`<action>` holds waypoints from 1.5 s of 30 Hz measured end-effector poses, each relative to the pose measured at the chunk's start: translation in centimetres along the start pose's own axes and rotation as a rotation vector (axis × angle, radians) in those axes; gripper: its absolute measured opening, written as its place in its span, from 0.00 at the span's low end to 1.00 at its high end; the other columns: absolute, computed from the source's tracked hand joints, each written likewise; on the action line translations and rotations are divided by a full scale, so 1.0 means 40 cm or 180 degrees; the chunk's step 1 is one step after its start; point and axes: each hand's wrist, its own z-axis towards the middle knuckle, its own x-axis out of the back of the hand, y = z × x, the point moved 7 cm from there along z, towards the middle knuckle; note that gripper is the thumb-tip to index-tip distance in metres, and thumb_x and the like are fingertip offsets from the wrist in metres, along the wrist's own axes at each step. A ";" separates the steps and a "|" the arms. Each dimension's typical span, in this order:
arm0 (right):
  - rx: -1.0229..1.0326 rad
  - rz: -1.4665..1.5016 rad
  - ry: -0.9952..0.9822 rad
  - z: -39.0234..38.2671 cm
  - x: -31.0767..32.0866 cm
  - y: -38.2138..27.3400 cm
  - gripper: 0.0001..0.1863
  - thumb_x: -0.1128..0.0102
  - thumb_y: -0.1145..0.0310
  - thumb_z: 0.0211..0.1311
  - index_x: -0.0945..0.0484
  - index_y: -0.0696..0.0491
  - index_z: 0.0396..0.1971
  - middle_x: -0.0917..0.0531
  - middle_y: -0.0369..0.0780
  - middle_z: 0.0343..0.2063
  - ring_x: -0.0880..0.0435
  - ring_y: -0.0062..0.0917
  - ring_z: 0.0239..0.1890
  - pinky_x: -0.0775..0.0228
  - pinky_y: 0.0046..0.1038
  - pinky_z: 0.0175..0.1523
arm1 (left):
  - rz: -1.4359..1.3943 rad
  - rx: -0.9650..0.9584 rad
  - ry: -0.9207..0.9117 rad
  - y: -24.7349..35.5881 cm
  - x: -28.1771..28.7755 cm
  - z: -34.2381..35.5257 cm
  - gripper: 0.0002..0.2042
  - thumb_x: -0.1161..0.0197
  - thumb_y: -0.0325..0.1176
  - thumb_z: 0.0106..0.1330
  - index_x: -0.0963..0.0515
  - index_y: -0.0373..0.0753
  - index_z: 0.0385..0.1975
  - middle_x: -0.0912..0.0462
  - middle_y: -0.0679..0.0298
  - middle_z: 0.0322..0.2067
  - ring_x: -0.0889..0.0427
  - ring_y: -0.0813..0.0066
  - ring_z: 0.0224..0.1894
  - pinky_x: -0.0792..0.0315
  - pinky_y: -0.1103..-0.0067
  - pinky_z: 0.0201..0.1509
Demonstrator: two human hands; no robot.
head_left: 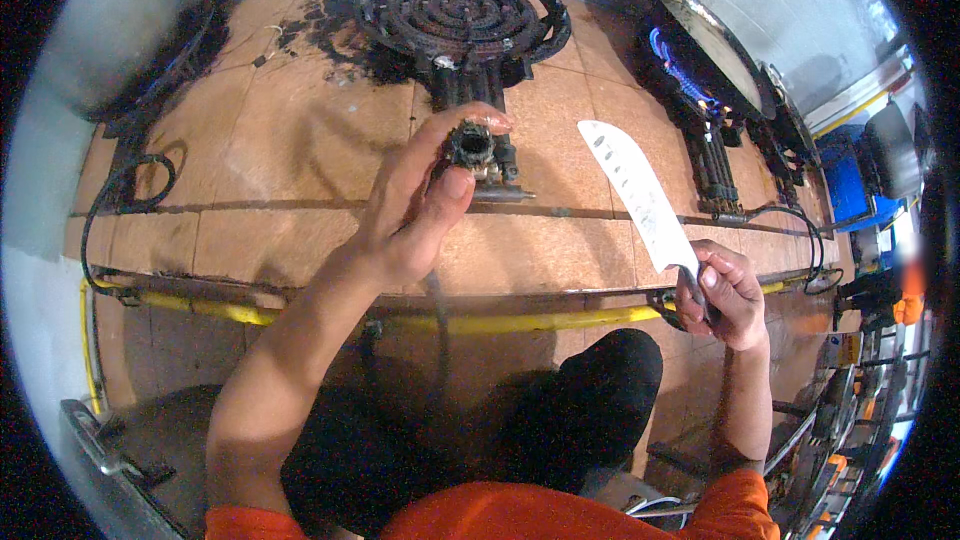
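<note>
Knife point(628, 190) is gripped by right fingers point(735, 265) and sooty hollow fitting point(485, 146), to its left, by left fingers point(457, 184); scraping seems in hand, careful blade placement likely called for next.

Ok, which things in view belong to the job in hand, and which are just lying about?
Job in hand:
knife, in the right hand
blackened hollow piece, in the left hand
middle burner, perhaps

Just about:
lit burner, right
yellow pipe
black hose, far left

Left fingers point(430, 130) curled, right fingers point(728, 265) clenched
</note>
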 end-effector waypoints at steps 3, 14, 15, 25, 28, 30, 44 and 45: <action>-0.0052 -0.0025 0.0028 -0.004 0.008 0.007 0.18 0.53 0.62 0.69 0.27 0.64 0.44 0.30 0.36 0.13 0.38 0.16 0.09 0.49 0.18 0.13 | -0.0035 0.0053 -0.0138 -0.001 -0.002 -0.002 0.24 0.51 0.49 0.71 0.32 0.34 0.55 0.26 0.67 0.34 0.33 0.84 0.30 0.37 0.83 0.35; 0.1327 -0.2606 0.0255 -0.027 -0.015 -0.172 0.18 0.40 0.67 0.57 0.21 0.62 0.46 0.19 0.42 0.26 0.23 0.26 0.25 0.34 0.26 0.30 | 0.1048 0.0067 -0.0408 0.023 -0.001 0.004 0.17 0.47 0.36 0.67 0.30 0.33 0.52 0.20 0.58 0.35 0.21 0.73 0.33 0.27 0.77 0.37; 0.1217 -0.2819 0.0271 -0.027 -0.033 -0.205 0.19 0.37 0.66 0.53 0.20 0.61 0.45 0.18 0.44 0.28 0.22 0.31 0.27 0.32 0.30 0.34 | 0.1153 0.0237 -0.0421 0.020 0.003 -0.001 0.17 0.46 0.35 0.66 0.29 0.33 0.52 0.20 0.57 0.34 0.20 0.72 0.31 0.27 0.78 0.36; 0.1238 -0.4054 0.0199 -0.036 -0.097 -0.307 0.20 0.38 0.71 0.50 0.19 0.57 0.46 0.23 0.42 0.21 0.26 0.30 0.22 0.35 0.30 0.29 | 0.1661 -0.0154 -0.0483 0.008 -0.019 -0.003 0.18 0.40 0.34 0.64 0.28 0.34 0.52 0.20 0.56 0.33 0.19 0.69 0.28 0.24 0.75 0.30; 0.0979 -0.4328 0.0225 -0.040 -0.108 -0.321 0.20 0.39 0.69 0.52 0.19 0.59 0.46 0.23 0.43 0.21 0.27 0.29 0.21 0.37 0.29 0.28 | 0.1834 -0.0179 -0.0542 0.002 -0.024 -0.008 0.16 0.44 0.32 0.65 0.30 0.38 0.53 0.23 0.62 0.29 0.23 0.75 0.27 0.29 0.79 0.31; 0.0763 -0.4522 0.0412 -0.057 -0.144 -0.348 0.19 0.40 0.71 0.52 0.19 0.59 0.45 0.25 0.42 0.20 0.28 0.29 0.20 0.38 0.28 0.26 | 0.2005 -0.0371 -0.0504 -0.002 -0.035 -0.001 0.17 0.42 0.31 0.64 0.30 0.37 0.53 0.21 0.59 0.31 0.19 0.70 0.29 0.26 0.77 0.32; 0.0881 -0.4724 0.0293 -0.086 -0.265 -0.158 0.37 0.42 0.77 0.46 0.38 0.68 0.60 0.26 0.50 0.33 0.23 0.33 0.27 0.26 0.31 0.23 | 0.2196 -0.0547 0.0478 0.015 -0.007 0.011 0.19 0.40 0.31 0.63 0.31 0.31 0.52 0.19 0.50 0.34 0.17 0.55 0.30 0.25 0.69 0.30; 0.0843 -0.4526 0.0296 -0.080 -0.275 -0.148 0.37 0.43 0.78 0.49 0.42 0.69 0.62 0.27 0.52 0.33 0.23 0.36 0.27 0.26 0.34 0.25 | 0.2128 -0.0622 0.0538 0.016 -0.005 0.013 0.18 0.41 0.31 0.63 0.31 0.31 0.52 0.19 0.50 0.34 0.17 0.54 0.31 0.25 0.69 0.29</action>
